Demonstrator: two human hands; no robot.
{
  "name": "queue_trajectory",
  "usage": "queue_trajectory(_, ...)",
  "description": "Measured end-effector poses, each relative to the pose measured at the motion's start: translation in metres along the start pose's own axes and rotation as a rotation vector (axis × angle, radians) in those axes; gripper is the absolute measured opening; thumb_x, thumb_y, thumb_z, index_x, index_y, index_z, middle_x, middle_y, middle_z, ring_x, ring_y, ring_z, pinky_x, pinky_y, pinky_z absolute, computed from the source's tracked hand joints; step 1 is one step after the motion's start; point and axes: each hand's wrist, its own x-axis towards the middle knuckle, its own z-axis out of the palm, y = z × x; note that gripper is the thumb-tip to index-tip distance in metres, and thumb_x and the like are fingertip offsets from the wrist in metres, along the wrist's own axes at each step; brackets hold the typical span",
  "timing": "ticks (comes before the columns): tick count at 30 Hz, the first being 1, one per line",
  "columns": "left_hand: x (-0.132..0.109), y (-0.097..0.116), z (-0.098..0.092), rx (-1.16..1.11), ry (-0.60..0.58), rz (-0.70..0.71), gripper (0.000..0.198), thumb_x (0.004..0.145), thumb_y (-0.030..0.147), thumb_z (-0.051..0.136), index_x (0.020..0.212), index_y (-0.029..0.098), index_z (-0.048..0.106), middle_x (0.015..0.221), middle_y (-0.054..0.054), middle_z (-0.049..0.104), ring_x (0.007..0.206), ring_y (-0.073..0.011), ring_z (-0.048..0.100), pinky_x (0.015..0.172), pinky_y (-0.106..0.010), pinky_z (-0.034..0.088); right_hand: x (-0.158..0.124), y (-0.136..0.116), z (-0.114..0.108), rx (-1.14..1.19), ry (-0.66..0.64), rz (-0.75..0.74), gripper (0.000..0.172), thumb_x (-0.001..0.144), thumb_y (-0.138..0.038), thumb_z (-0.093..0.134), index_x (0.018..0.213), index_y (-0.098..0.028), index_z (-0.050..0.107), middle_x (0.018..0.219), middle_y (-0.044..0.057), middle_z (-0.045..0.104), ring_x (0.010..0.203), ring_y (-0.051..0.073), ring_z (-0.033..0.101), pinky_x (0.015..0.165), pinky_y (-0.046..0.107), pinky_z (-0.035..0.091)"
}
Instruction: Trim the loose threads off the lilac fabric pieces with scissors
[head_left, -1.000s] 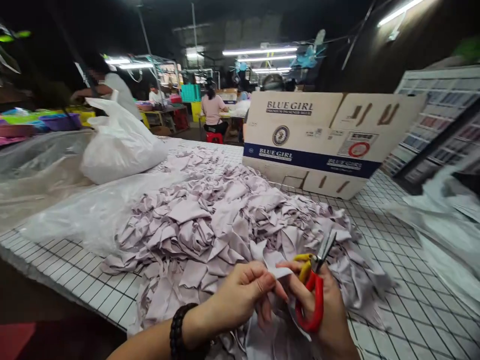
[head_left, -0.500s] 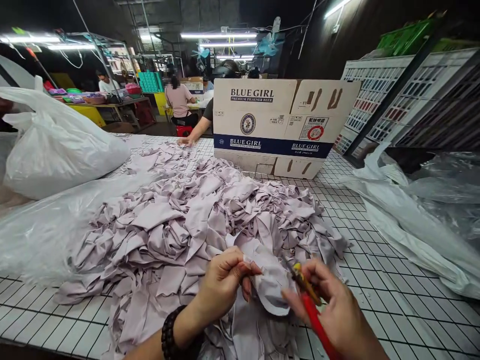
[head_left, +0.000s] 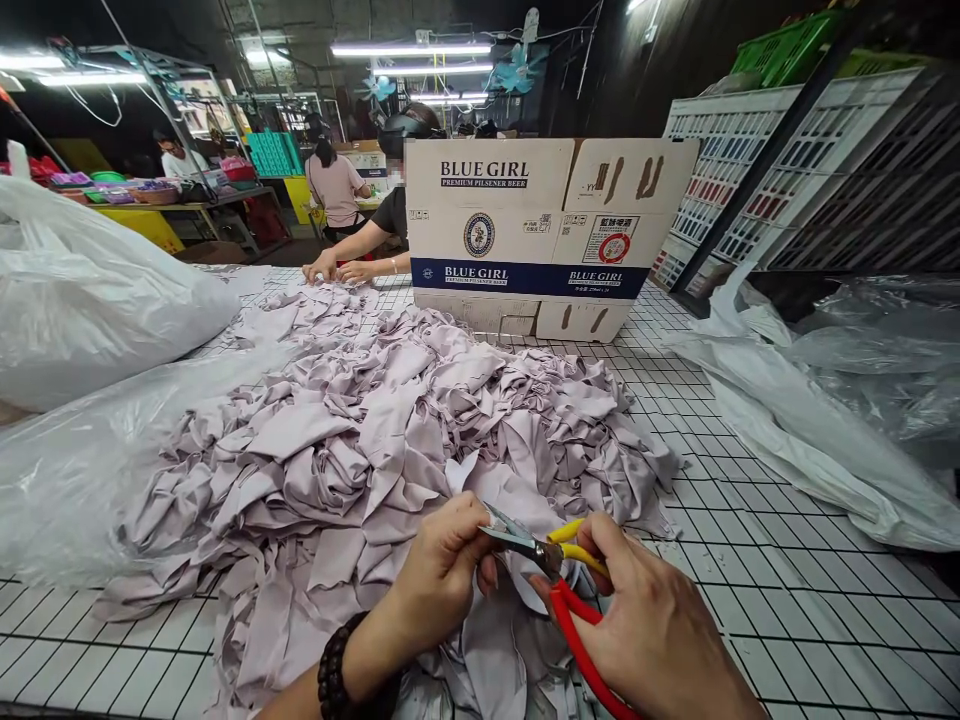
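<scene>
My left hand (head_left: 439, 570), with a dark beaded bracelet at the wrist, is closed in a pinch on the edge of a pale mauve fabric piece (head_left: 510, 492). In my right hand (head_left: 652, 610) is a pair of scissors (head_left: 546, 556) with red and yellow handles. Their blades point left and reach the fingertips of my left hand, slightly parted at the pinched fabric. What lies exactly between the blades is too small to make out. Beneath both hands spreads a large heap of similar fabric pieces (head_left: 315, 440).
A printed cardboard box (head_left: 480, 215) stands behind the heap on the grid-patterned table (head_left: 757, 600). Plastic bags lie left (head_left: 97, 290) and right (head_left: 810, 420). Across the table, a co-worker's hands (head_left: 337, 268) touch the heap's far end. Stacked white crates (head_left: 757, 170) stand at right.
The scissors have swung leftward, from beside the cloth to my left fingertips. The co-worker's second hand has come into view at the heap. The whole view has shifted slightly.
</scene>
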Motion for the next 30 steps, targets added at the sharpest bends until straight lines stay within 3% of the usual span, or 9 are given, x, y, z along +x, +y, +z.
queue_trajectory(6, -0.0004, 0.0009, -0.0001, 0.006, 0.003, -0.007, 0.037, 0.095, 0.024, 0.045, 0.060, 0.018, 0.056, 0.056, -0.002, 0.054, 0.061, -0.0140, 0.053, 0.058, -0.023, 0.040, 0.0007, -0.0089, -0.0028, -0.011, 0.006, 0.041, 0.029, 0.084, -0.050, 0.057, 0.080, -0.027, 0.040, 0.064, -0.004, 0.060, 0.052, 0.018, 0.060, 0.047, 0.028, 0.042)
queue_trajectory(12, 0.0011, 0.0029, 0.0001, -0.042, 0.014, -0.022, 0.041, 0.096, 0.032, 0.046, 0.059, 0.018, 0.054, 0.059, -0.001, 0.051, 0.053, -0.0114, 0.051, 0.051, -0.021, 0.040, 0.0017, -0.0067, -0.0008, -0.008, -0.014, 0.004, 0.027, 0.081, -0.047, 0.060, 0.080, -0.026, 0.042, 0.064, -0.002, 0.061, 0.053, 0.018, 0.061, 0.045, 0.026, 0.042)
queue_trajectory(21, 0.0001, 0.0032, 0.0031, -0.139, 0.017, -0.078, 0.045, 0.096, 0.042, 0.047, 0.060, 0.016, 0.055, 0.060, 0.001, 0.049, 0.049, -0.0090, 0.050, 0.049, -0.020, 0.040, 0.0016, -0.0093, 0.0001, -0.012, -0.045, 0.011, 0.032, 0.080, -0.043, 0.061, 0.076, -0.027, 0.034, 0.055, -0.006, 0.055, 0.046, 0.017, 0.056, 0.042, 0.025, 0.040)
queue_trajectory(30, -0.0004, 0.0016, 0.0035, -0.126, 0.022, -0.076, 0.043, 0.096, 0.036, 0.048, 0.060, 0.015, 0.055, 0.062, 0.000, 0.050, 0.056, -0.0103, 0.052, 0.054, -0.020, 0.040, -0.0009, -0.0036, 0.0046, 0.023, -0.074, 0.050, 0.033, 0.081, -0.048, 0.060, 0.076, -0.027, 0.036, 0.054, -0.006, 0.055, 0.045, 0.016, 0.055, 0.045, 0.026, 0.040)
